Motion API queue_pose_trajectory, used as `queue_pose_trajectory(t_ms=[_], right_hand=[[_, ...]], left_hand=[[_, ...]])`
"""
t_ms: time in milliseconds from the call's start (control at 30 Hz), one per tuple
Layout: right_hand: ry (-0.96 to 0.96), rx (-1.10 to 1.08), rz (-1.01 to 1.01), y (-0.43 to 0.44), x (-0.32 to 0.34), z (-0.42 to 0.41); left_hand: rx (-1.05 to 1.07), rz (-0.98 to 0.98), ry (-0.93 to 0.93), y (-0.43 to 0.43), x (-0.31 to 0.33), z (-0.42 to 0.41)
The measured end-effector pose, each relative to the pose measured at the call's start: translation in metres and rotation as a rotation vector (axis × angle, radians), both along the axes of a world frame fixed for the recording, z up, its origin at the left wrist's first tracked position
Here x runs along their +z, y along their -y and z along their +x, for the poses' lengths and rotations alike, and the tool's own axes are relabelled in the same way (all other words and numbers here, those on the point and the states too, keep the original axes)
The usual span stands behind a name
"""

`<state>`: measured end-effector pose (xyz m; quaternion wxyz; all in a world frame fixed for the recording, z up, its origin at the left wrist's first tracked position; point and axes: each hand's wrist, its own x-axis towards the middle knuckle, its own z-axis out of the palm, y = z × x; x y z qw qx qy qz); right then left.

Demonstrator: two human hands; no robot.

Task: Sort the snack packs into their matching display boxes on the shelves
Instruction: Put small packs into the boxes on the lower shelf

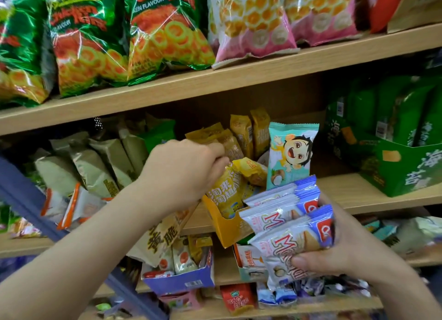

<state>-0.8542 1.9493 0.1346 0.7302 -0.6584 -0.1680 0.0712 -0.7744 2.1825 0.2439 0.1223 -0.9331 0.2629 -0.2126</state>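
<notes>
Head view: right hand [334, 255] low and close, fingers wrapped round a stack of blue-white packs [291, 224]. Beyond it, left hand [181, 174] pinches the top of a yellow pack [227, 190] in the yellow box [227, 227] at the shelf [363, 193] front edge. Just behind, teal pack [289, 157] stands upright.

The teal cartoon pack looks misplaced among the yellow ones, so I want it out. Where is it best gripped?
Pinch the teal pack by its crimped top seal, from above: it stands upright, top clear, while the yellow packs and the blue-and-white packs in the right hand crowd its lower half.
</notes>
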Motion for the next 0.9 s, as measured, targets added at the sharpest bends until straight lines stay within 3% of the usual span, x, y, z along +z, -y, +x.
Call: queue_pose_trajectory(t_ms=[67,167,300,400,467,667,767,900], right_hand=[[-0.015,0.011,-0.012,-0.003,-0.004,0.002],[-0.041,0.047,0.005,-0.006,-0.008,0.004],[-0.051,0.046,0.03,-0.008,-0.012,0.006],[-0.069,0.031,0.043,-0.007,-0.014,0.007],[-0.077,0.02,0.038,-0.006,-0.015,0.008],[-0.074,0.016,0.028,-0.004,-0.017,0.009],[-0.077,0.003,0.042,-0.002,-0.019,0.006],[-0.078,-0.037,0.053,0.005,-0.022,0.006]], left_hand=[[0.08,0.011,-0.036,0.001,0.003,0.0],[0.194,-0.104,-0.28,0.008,0.009,0.008],[0.121,-0.393,-0.521,0.008,0.014,0.021],[-0.008,-0.712,-0.591,0.008,0.007,0.026],[-0.044,-0.754,-0.558,0.015,0.005,0.026],[0.12,-0.448,-0.274,0.042,-0.001,0.031],[0.036,-0.53,-0.165,0.039,-0.006,0.03],[-0.226,-0.75,0.011,0.025,0.001,0.021]])
